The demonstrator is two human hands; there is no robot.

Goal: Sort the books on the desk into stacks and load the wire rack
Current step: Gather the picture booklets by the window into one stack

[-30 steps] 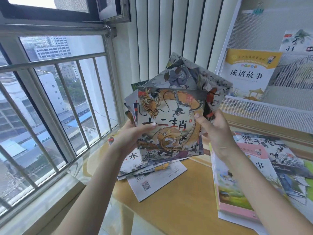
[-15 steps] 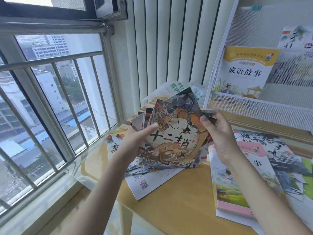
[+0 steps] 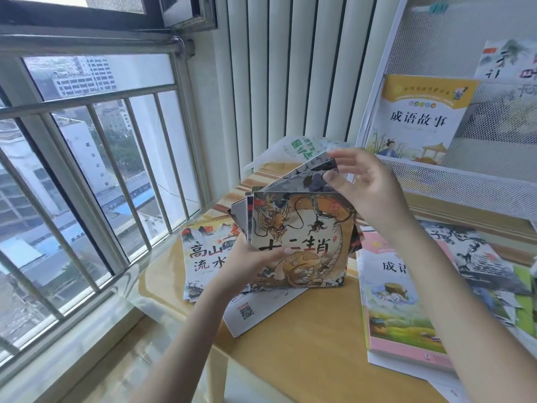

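I hold a bundle of thin picture books upright on the wooden desk; the front one is a dragon-cover book. My left hand grips the bundle's left edge, thumb on the dragon cover. My right hand pinches the top edge of a grey-covered book at the back of the bundle. The white wire rack stands at the right rear with a yellow-topped book in its lower pocket and another book above it.
A mountain-cover book and a white booklet with a QR code lie under the bundle. A pink-edged book and several overlapping books lie at the right. A barred window is at the left, vertical blinds behind.
The bundle came down from mid-air and now stands with its lower edge on the desk. My right hand moved from the bundle's right side up to the top of the back books.
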